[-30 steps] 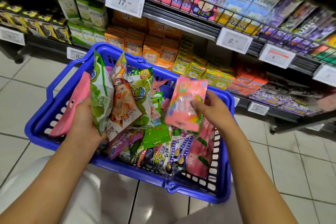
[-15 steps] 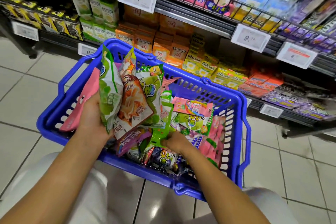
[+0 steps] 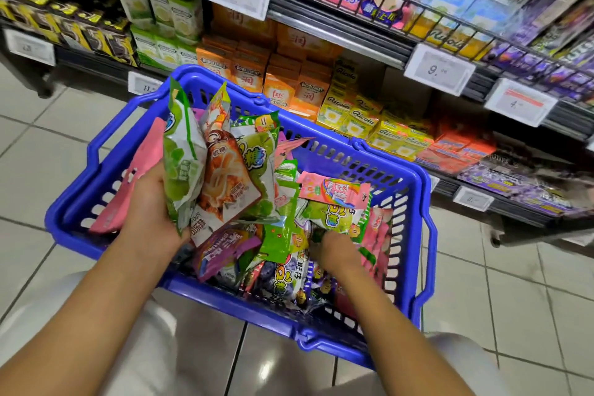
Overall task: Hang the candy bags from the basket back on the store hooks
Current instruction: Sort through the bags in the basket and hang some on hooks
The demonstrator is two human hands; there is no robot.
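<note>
Down at five o'clock in the blue plastic shopping basket (image 3: 414, 190), the right hand (image 3: 334, 251) now digs among loose candy bags (image 3: 289, 273) — its grip hidden, I cannot tell. It has dropped the pink rainbow-striped candy bag (image 3: 334, 192), which lies at three o'clock on the pile; the left hand (image 3: 151, 212) stays clamped on a fanned bunch of green and brown bags (image 3: 209, 170) — nothing is hung yet.

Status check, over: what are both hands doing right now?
Left hand holding a fan of candy bags. Right hand digging in blue basket, grip unclear. Nothing hung yet.
</note>
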